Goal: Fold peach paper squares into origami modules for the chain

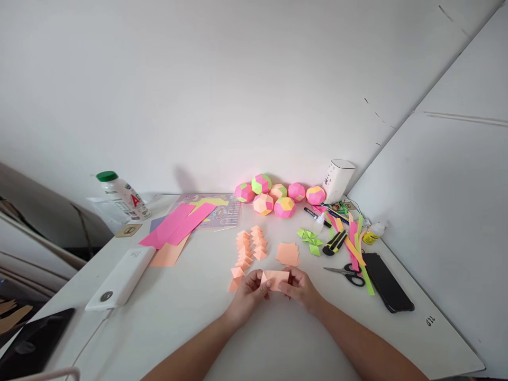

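A small peach piece of paper (274,278), folded into a flat strip, is held up between both hands near the table's front. My left hand (254,288) pinches its left end, thumb on the near face. At the right end, my right hand (298,288) grips it with thumb and fingers. Just beyond lies a stack of peach paper squares (288,254). To the left of it, folded peach paper pieces (243,248) stand in two rows. Several green folded pieces (310,241) lie to the right of the stack.
Several multicoloured paper balls (284,207) sit by the wall. On the right are scissors (349,273), a box cutter (335,242), paper strips (353,238), a glue bottle (373,233) and a black phone (388,282). Leftward are pink sheets (178,225), a white power bank (121,278) and a bottle (123,196).
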### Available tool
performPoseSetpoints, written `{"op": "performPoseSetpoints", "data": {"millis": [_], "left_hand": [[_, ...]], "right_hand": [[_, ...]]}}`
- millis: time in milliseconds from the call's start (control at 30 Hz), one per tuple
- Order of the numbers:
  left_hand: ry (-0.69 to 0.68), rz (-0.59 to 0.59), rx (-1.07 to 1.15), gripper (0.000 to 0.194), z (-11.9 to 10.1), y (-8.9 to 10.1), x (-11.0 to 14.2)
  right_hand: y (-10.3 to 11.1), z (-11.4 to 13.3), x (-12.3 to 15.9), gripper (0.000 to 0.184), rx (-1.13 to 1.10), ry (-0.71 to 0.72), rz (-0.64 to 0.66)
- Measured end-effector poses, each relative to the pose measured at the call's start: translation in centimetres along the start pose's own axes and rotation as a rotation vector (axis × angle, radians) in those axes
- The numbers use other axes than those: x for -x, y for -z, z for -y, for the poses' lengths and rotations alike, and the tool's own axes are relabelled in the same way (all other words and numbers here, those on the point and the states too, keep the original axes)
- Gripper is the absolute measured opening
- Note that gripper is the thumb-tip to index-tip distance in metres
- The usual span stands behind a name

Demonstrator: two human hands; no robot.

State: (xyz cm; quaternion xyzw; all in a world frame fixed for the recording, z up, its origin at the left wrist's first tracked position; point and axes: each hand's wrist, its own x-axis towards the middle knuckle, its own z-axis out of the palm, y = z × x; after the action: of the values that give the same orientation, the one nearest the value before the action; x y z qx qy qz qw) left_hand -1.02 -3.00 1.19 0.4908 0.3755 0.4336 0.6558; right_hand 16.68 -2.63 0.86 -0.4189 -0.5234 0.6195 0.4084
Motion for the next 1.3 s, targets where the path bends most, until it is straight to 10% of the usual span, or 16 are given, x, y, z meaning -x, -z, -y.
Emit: {"op": "performPoseSetpoints", "data": {"millis": [200, 467, 900, 1300], "left_hand": [[-0.021, -0.209, -0.02, 0.035, 0.5, -0.1, -0.1], [0.051, -0.013, -0.2, 0.039, -0.4, 0.0, 0.6], [0.083, 0.014, -0.082, 0.034, -0.6, -0.2, 0.2], [0.104, 0.039, -0.087, 0.037, -0.1, -0.1, 0.2]], "right_hand": [[-0.3, -0.1, 0.0, 0.02, 0.156, 0.243, -0.175], [-0.6, 0.0, 0.5, 0.016, 0.581, 0.652, -0.168], [-1.0, 0.0, 0.8, 0.016, 0.663, 0.739, -0.072], [-0.9, -0.1, 0.6, 0.015, 0.364, 0.4, -0.142]]}}
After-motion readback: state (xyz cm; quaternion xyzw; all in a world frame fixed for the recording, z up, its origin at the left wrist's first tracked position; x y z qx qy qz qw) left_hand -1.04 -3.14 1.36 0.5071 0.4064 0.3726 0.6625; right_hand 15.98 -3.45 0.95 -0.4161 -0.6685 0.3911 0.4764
